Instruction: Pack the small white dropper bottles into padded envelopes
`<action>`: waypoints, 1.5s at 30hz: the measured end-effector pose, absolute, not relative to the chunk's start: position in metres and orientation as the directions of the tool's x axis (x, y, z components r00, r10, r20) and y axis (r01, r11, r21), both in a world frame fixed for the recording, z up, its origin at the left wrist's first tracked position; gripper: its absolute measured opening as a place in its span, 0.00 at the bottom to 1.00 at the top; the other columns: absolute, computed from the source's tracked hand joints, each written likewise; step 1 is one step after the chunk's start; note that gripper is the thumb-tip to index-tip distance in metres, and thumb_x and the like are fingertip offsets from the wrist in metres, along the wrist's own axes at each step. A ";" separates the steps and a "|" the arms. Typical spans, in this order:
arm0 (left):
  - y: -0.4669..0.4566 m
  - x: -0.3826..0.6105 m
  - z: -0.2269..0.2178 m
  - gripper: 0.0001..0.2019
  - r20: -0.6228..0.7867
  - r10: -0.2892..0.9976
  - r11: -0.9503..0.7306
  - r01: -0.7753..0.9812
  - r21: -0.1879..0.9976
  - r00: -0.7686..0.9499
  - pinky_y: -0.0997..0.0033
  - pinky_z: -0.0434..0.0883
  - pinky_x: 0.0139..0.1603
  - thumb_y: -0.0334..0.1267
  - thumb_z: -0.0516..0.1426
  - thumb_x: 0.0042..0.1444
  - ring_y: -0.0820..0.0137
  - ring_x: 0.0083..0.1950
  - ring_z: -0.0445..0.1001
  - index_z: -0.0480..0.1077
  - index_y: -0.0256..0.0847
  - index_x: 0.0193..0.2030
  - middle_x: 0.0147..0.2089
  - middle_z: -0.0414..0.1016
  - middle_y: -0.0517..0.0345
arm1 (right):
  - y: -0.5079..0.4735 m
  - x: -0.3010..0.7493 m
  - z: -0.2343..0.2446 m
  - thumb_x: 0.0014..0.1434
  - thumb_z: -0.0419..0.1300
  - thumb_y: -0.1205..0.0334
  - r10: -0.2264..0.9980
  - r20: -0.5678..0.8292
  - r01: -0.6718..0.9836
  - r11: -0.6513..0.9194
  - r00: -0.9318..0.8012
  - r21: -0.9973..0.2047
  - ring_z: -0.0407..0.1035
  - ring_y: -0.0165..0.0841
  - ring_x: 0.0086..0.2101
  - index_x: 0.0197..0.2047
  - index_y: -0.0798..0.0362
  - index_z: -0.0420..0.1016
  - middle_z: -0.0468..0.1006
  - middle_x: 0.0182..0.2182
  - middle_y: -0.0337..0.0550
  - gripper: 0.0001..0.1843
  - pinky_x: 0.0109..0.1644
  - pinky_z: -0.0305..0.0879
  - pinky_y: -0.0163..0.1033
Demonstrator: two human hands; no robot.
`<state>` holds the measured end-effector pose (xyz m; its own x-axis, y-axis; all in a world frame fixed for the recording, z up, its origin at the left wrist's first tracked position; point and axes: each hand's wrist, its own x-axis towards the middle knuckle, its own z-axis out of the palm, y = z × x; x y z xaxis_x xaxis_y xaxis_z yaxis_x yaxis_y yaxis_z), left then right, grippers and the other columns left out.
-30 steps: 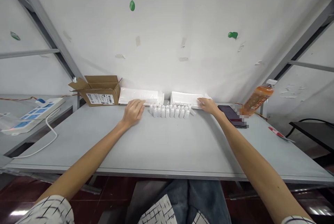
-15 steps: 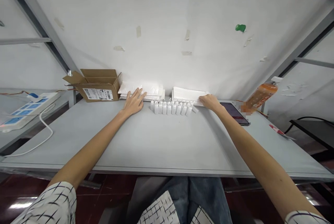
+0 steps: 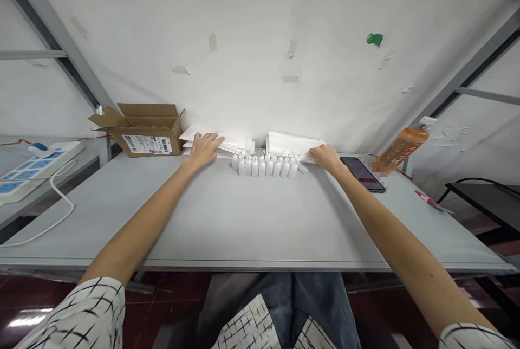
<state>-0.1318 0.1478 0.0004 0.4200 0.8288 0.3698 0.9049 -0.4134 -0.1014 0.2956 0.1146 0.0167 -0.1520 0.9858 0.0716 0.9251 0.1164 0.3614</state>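
Note:
Against the wall lies a stack of flat white sheets (image 3: 238,142), slightly glossy, with its left corners fanned apart. My left hand (image 3: 204,149) is on that stack, its fingers curled over the upper sheets. To the right, a second stack of flat white sheets (image 3: 290,144) leans at the wall. My right hand (image 3: 324,156) grips its right end, thumb and fingers closed; the fingertips are partly hidden. Between my hands, in front of both stacks, stand several small white bottles (image 3: 262,168) in close rows, some with thin loops at their caps.
An open cardboard box (image 3: 152,140) with a label sits left of the sheets. Right of my right hand are a dark phone or tablet (image 3: 361,174) and an orange drink bottle (image 3: 406,147). A red-and-white item (image 3: 430,200) lies farther right. A power strip (image 3: 38,170) with a white cable is at far left.
My left hand has gone from lying flat with fingers spread to curling over the sheets, whose left corners have lifted and fanned. My right hand stays on its stack. The view has shifted slightly.

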 end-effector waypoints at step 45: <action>0.113 -0.137 -0.032 0.29 0.592 0.764 -0.338 0.941 0.026 0.258 0.45 0.52 0.68 0.35 0.49 0.60 0.47 0.71 0.52 0.59 0.36 0.68 0.71 0.52 0.35 | 0.106 0.289 0.008 0.62 0.50 0.74 0.968 0.220 0.955 0.049 -0.118 0.294 0.74 0.42 0.39 0.43 0.62 0.80 0.80 0.40 0.60 0.16 0.37 0.56 0.39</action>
